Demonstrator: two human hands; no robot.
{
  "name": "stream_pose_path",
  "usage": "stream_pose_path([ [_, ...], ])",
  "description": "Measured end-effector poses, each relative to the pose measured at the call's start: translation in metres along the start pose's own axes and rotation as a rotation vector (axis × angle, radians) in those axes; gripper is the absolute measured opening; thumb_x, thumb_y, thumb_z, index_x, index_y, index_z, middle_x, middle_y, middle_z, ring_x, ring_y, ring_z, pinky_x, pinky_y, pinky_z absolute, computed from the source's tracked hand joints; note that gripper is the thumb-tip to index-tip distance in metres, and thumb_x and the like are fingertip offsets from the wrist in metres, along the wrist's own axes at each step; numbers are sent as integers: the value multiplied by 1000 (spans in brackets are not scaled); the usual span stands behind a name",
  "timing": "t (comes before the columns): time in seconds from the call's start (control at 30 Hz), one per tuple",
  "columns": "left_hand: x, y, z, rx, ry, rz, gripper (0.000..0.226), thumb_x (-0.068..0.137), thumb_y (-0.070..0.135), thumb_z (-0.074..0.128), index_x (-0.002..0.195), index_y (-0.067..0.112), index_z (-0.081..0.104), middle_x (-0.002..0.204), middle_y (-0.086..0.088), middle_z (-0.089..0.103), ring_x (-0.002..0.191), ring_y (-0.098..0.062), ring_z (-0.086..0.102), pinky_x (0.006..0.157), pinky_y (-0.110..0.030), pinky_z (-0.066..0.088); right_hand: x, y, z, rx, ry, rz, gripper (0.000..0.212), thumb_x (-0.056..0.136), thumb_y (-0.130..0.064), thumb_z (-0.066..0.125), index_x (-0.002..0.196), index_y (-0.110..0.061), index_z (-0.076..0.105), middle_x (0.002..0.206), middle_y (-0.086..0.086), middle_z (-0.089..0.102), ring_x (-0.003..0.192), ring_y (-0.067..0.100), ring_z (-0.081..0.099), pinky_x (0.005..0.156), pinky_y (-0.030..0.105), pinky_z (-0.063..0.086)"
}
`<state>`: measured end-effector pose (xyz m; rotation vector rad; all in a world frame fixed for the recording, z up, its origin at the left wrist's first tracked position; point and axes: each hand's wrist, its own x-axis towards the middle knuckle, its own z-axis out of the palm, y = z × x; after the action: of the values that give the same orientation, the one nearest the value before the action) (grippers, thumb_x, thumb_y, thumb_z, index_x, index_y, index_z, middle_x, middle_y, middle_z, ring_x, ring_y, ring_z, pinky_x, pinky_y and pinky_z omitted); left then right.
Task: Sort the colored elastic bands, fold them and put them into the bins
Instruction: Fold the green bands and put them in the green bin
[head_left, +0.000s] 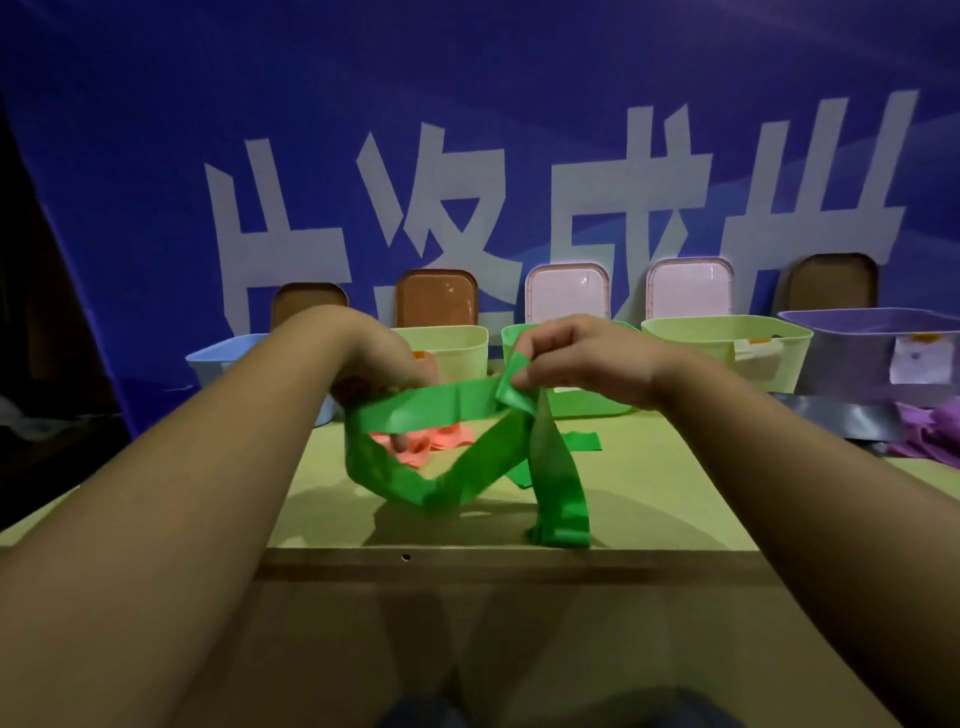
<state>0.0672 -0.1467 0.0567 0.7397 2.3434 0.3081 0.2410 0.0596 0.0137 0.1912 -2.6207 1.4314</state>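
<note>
Head camera shows the left hand (382, 361) and right hand (576, 358) pinching a long, flat bright-green elastic band (441, 410) mid-frame above the yellow-green tabletop (322, 493), where I reckon its dangling, twisted tail could spoil the fold.

Green band: wide flat green elastic band (441, 408) is up, one span level between left hand (379, 361) and right hand (587, 358), both pinching it; the rest sags in a loop and a tail onto the yellow-green tabletop (675, 493).
Pink bands: crumpled coral-pink elastic bands (441, 439), heaped behind that loop.
Purple bands: rumpled purple elastic bands (927, 431), far right.
Bins: back row, all open: light blue plastic bin (223, 358), pale yellow bin (452, 348), green bin (597, 406), pale green bin (717, 338), lilac bin (852, 358).
</note>
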Motion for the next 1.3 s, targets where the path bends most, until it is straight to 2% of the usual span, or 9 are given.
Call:
stream_pose_path([
  [0.07,-8,2,6,-81,30,196,51,113,50,44,132,10,69,113,-9,81,71,-13,72,70,-29,58,-3,0,1,236,33,-48,22,96,-16,68,108,2,67,103,14,70,98,29,68,96,38,57],
  [0.13,-12,3,12,-212,86,361,56,112,55,36,127,13,70,100,-4,82,63,-10,63,64,-25,53,-5,0,2,390,54,-87,13,98,-14,63,104,-3,65,95,10,70,88,25,69,95,43,56],
  [0.2,-11,2,16,-344,141,469,59,108,61,41,121,13,73,94,-6,77,74,-15,68,76,-32,58,-5,0,6,473,77,-115,8,103,-13,59,102,-6,64,85,5,68,76,17,67,89,42,53],
  [0.3,-6,2,17,-392,234,561,55,106,60,49,126,15,72,112,-8,78,93,-23,78,96,-43,62,-5,-5,14,574,147,-114,14,108,-7,50,99,-6,61,79,3,69,69,14,67,68,25,57],
  [0.4,-9,2,17,-420,283,557,46,107,53,53,129,17,71,125,-6,76,105,-24,80,99,-45,62,-4,-7,17,605,188,-113,13,108,-6,50,101,-6,61,81,3,69,69,14,68,63,22,57],
  [0.63,-19,7,25,-525,168,529,41,111,43,53,128,12,74,120,-13,79,112,-30,77,98,-44,62,-4,-12,20,603,258,-64,12,107,-8,55,102,-6,66,85,5,70,75,15,70,66,22,57],
  [0.93,-18,13,22,-764,127,473,31,104,32,68,122,8,75,102,-8,79,91,-18,75,83,-34,62,-7,-17,24,602,259,-72,19,107,-6,56,123,1,61,96,13,69,79,18,72,69,23,60],
  [1.07,-26,15,18,-693,267,487,24,98,21,77,118,7,78,109,-9,82,91,-17,79,84,-33,65,-8,-16,24,569,260,-59,23,107,-8,58,125,4,63,100,16,69,80,18,71,69,23,60],
  [1.3,-40,23,3,-534,553,555,9,96,13,79,104,12,81,100,-10,82,91,-23,82,82,-38,67,-8,-5,33,503,240,-16,9,105,-11,62,101,-10,70,103,10,73,101,26,70,99,45,53],
])
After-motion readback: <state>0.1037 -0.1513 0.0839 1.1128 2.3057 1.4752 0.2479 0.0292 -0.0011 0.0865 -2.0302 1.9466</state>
